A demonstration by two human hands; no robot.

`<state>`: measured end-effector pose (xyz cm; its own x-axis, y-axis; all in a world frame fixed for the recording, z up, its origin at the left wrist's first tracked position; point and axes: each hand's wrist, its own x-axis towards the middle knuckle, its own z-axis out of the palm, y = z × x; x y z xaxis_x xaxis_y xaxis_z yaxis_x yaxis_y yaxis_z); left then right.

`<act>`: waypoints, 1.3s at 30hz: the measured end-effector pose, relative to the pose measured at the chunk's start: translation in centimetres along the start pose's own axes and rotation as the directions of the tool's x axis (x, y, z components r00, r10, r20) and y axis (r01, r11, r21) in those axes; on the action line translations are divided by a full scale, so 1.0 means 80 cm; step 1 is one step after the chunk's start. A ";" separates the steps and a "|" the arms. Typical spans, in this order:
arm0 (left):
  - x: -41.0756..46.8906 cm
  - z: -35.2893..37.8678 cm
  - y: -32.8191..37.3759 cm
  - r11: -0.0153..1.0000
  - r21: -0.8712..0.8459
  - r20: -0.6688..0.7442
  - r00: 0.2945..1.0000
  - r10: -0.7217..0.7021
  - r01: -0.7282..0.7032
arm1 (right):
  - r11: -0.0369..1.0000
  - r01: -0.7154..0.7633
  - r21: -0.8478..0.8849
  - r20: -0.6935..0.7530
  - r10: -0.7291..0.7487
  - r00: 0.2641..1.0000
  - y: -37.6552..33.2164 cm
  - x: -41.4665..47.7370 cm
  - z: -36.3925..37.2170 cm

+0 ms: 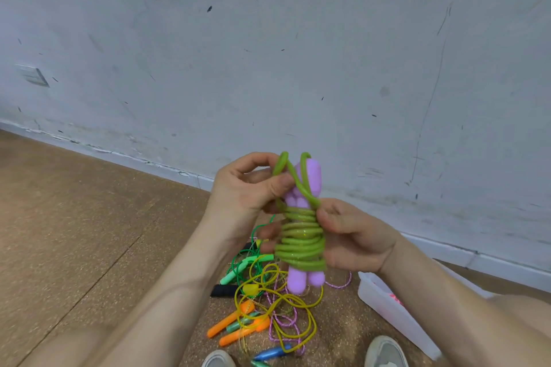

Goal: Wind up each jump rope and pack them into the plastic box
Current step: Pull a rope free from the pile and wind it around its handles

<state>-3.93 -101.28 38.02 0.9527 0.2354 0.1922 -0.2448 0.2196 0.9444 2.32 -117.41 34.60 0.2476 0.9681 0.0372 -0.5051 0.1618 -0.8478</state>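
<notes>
I see forearms converge at frame centre. Left hand (247, 185) pinches green rope (301, 243), thumb to forefinger. Right hand (354, 241) grips its wound coils, fingers (267, 231) behind, thumb in front.

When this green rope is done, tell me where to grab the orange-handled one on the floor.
Take the two orange handles, coming down from above: they lie flat and nearly parallel on the floor, likely close enough for one hand to close round both. Leave the cord; it is tangled among loops of the yellow rope.
</notes>
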 end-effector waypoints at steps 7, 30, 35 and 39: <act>0.006 0.005 -0.016 0.969 0.241 -0.340 0.931 0.131 -0.049 | 0.714 -0.191 -0.674 -0.522 -0.277 0.806 0.008 0.011 0.026; 0.013 0.008 -0.029 0.430 0.899 -0.161 0.976 0.147 0.084 | 0.414 -0.567 -0.712 -0.702 -0.435 0.564 0.024 0.019 0.003; 0.024 -0.004 -0.033 0.508 0.855 -0.174 0.981 0.090 0.105 | 0.356 -0.592 -0.723 -0.691 -0.363 0.625 0.029 0.021 0.012; 0.021 0.000 -0.044 0.510 0.860 -0.143 0.969 0.199 0.023 | 0.391 -0.589 -0.707 -0.705 -0.328 0.629 0.022 0.021 0.013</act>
<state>-1.46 -101.63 35.03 0.8491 0.4077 0.3360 0.0515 -0.6969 0.7153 0.97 -115.31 33.71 0.9042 0.4211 -0.0718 0.2413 -0.6421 -0.7277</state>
